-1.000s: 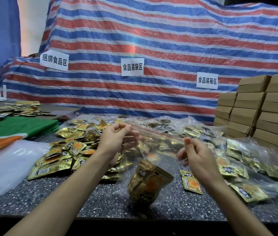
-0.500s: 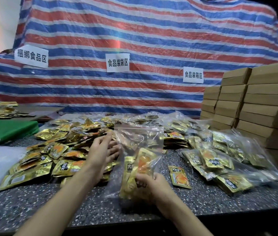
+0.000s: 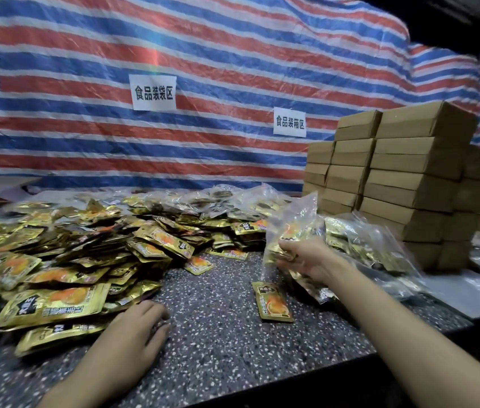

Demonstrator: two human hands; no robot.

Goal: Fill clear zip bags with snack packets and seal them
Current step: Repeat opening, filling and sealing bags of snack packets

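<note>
Speckled counter (image 3: 218, 328) between pile (image 3: 56, 275) and bag (image 3: 291, 222)

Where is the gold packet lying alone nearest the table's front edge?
Head view: the gold packet lies flat on the speckled table, right of centre, just below the right hand holding the zip bag, apart from the pile at left.

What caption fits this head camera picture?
Right hand holds a filled zip bag above the table; left hand rests beside loose gold packets.

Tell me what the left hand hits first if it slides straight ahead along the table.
Likely the loose snack packet beside the pile; only bare table lies between. The left hand might clip the pile first; depth unclear.
</note>
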